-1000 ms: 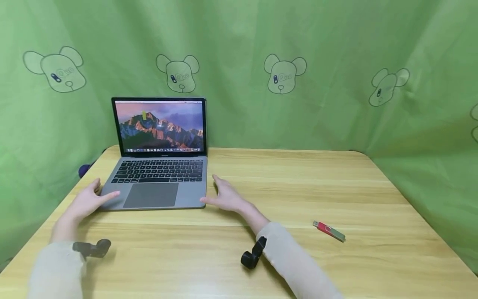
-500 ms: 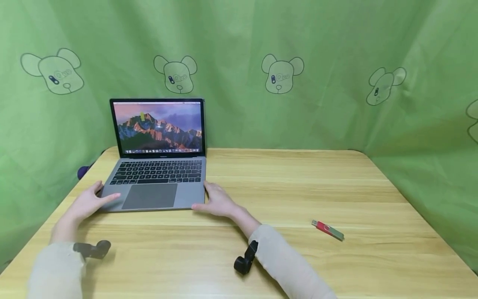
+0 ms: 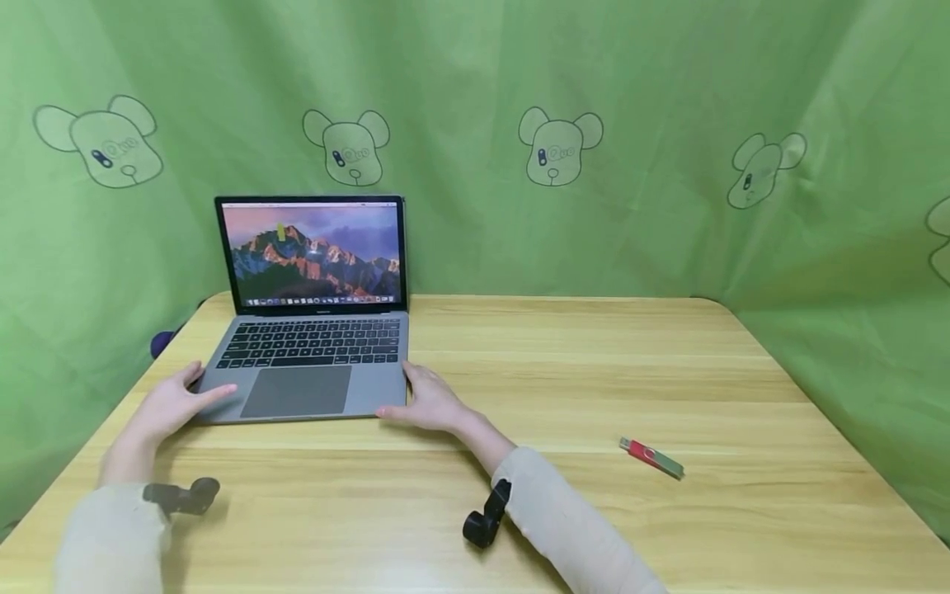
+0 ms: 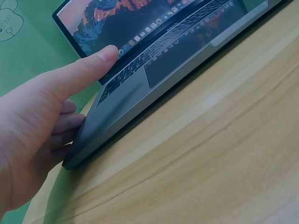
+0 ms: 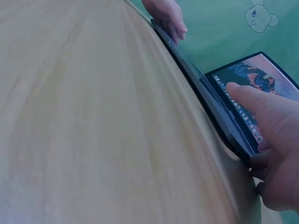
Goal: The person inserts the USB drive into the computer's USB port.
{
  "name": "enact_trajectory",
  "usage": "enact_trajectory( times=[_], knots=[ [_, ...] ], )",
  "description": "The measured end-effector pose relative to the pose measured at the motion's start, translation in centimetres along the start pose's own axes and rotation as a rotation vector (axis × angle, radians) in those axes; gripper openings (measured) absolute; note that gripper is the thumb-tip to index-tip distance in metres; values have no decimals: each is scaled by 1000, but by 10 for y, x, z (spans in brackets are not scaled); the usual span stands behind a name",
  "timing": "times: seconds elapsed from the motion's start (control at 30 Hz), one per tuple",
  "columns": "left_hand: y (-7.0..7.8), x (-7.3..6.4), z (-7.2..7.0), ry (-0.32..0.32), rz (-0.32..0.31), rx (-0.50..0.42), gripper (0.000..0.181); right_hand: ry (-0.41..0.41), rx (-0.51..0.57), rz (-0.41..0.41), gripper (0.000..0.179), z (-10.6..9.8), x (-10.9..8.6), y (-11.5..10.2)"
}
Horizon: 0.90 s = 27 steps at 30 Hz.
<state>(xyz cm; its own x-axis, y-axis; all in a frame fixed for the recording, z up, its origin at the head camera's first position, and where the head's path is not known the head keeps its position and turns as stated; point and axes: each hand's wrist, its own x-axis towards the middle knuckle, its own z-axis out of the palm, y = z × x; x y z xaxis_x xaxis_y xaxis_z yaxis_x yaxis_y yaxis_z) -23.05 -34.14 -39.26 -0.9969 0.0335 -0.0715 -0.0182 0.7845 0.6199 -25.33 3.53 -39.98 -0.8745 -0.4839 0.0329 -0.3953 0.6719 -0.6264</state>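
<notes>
An unfolded laptop, its screen lit with a mountain picture, stands at the back left of the wooden table. My left hand is at its left front corner, fingers against the side edge. The left wrist view shows that hand's thumb stretched over the palm rest, apart from its surface. At the right front corner is my right hand, fingertips at the side edge and thumb by the front edge. In the right wrist view the thumb stands raised while the lower fingers bend in at the laptop's corner.
A red and silver USB stick lies on the wooden table, to the right of my right forearm. Green cloth printed with bear heads hangs behind and beside the table. Something small and purple shows past the left table edge.
My right hand has moved left and slightly nearer, from just off the laptop's right side to its front corner. The left hand keeps its place. The whole head view has shifted slightly.
</notes>
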Motion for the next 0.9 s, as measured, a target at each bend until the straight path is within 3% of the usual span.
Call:
enact_trajectory(
  times=[0.9],
  knots=[
    [-13, 1, 3, 22, 11, -30, 102, -9, 51, 44, 100, 4, 0, 2]
  ],
)
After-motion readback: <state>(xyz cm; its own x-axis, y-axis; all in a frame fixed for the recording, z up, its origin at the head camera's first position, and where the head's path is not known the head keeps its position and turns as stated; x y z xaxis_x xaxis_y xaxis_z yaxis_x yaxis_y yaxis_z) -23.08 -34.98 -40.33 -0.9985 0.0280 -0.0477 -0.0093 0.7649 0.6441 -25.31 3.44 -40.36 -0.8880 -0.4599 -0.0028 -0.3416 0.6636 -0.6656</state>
